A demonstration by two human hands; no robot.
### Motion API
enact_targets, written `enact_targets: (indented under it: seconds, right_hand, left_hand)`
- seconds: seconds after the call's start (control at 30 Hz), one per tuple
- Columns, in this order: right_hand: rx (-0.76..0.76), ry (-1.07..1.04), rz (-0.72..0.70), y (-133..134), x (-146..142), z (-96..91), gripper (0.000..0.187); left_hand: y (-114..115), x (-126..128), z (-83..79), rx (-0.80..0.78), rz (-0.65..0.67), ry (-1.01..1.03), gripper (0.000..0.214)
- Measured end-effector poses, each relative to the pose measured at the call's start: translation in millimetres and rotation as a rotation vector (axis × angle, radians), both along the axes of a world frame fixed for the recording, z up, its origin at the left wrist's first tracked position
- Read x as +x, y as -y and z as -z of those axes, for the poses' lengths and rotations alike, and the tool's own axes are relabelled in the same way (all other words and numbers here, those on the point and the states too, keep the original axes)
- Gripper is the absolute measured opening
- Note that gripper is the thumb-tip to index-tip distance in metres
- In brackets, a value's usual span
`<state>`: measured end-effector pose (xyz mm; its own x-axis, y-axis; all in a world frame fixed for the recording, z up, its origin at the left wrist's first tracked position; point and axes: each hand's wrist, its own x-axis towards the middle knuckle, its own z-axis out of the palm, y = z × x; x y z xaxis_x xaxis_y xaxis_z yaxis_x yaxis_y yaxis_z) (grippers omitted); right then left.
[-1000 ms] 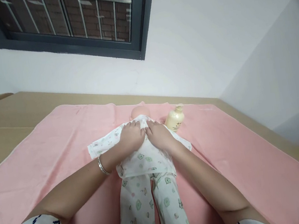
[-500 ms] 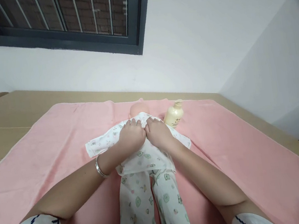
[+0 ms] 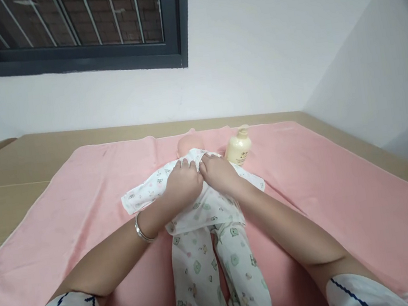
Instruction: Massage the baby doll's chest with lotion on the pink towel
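Note:
A baby doll [image 3: 187, 144] lies on its back on a pink towel [image 3: 82, 199], dressed in a white printed top [image 3: 204, 208] and matching trousers [image 3: 220, 276]. My left hand [image 3: 184, 181] and my right hand [image 3: 217, 172] rest side by side on the doll's chest, just below the collar. Both hands' fingers curl into the fabric at the neckline. A silver bangle [image 3: 141, 230] circles my left wrist. Most of the doll's face is hidden behind my hands.
A cream pump bottle [image 3: 238, 146] stands on the towel just right of the doll's head. The towel covers a tan wooden surface [image 3: 7, 174] that meets white walls. A dark-framed barred window [image 3: 67, 30] is above left.
My hands have stayed on the doll's chest and crept slightly toward the collar. The view has tilted, so everything sits a little right of and higher than before.

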<state>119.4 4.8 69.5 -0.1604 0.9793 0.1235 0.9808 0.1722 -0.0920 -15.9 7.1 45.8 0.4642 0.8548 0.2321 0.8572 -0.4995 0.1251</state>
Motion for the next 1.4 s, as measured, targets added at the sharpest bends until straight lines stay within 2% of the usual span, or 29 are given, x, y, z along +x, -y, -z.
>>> enact_targets:
  seconds: [0.1,0.17,0.27,0.4,0.5,0.57,0.67,0.73,0.8,0.87,1.0,1.13,1.3,1.4]
  right_hand:
    - [-0.020,0.113,-0.054,26.6,-14.5,-6.7,0.036]
    - [-0.035,0.131,-0.099,34.9,-18.5,-9.6,0.035]
    - [-0.066,0.039,-0.067,25.4,-12.3,-10.0,0.032]
    - [-0.091,-0.054,0.065,2.2,5.9,-11.7,0.036]
    - [-0.126,-0.035,0.124,2.4,12.8,-19.8,0.040]
    - [-0.095,-0.060,0.103,8.7,11.8,-24.0,0.040]
    - [0.078,-0.116,-0.024,15.2,2.9,-18.0,0.046]
    - [0.113,-0.102,-0.129,15.5,-5.2,-6.0,0.055]
    - [0.057,-0.084,-0.176,15.0,-12.3,6.6,0.058]
    - [0.032,-0.100,-0.174,15.4,-17.1,14.6,0.059]
    - [0.138,-0.135,-0.159,18.0,-19.4,16.7,0.058]
    - [0.074,-0.115,-0.186,19.9,-19.8,15.4,0.056]
    - [0.183,-0.173,-0.178,22.9,-23.5,16.2,0.052]
    - [0.109,-0.148,-0.256,20.2,-22.0,16.9,0.049]
  left_hand:
    - [-19.7,-8.0,-6.4,-0.124,-0.003,0.081,0.039]
    - [-24.6,-7.5,-2.3,-0.139,-0.071,0.109,0.039]
    - [-17.8,-0.1,10.4,-0.036,-0.159,0.138,0.044]
    - [-9.0,4.8,20.0,0.047,-0.114,0.208,0.047]
    - [-15.2,0.7,20.0,0.009,-0.108,0.284,0.044]
    - [-21.7,-3.2,19.7,-0.036,-0.115,0.392,0.042]
    - [-28.2,-7.7,19.0,-0.071,-0.166,0.667,0.040]
    - [-28.6,-9.8,15.9,-0.061,-0.215,0.819,0.039]
    - [-26.1,-11.3,9.7,-0.045,-0.238,0.899,0.038]
    - [-22.0,-12.1,1.6,-0.052,-0.226,0.953,0.037]
    - [-14.6,-11.4,-12.5,-0.089,-0.170,1.015,0.035]
    - [-11.8,-11.9,-21.9,-0.133,-0.159,0.958,0.037]
    - [-11.2,-21.1,-35.2,-0.144,-0.145,0.836,0.043]
    - [-11.6,-30.2,-44.0,-0.119,-0.127,0.763,0.042]
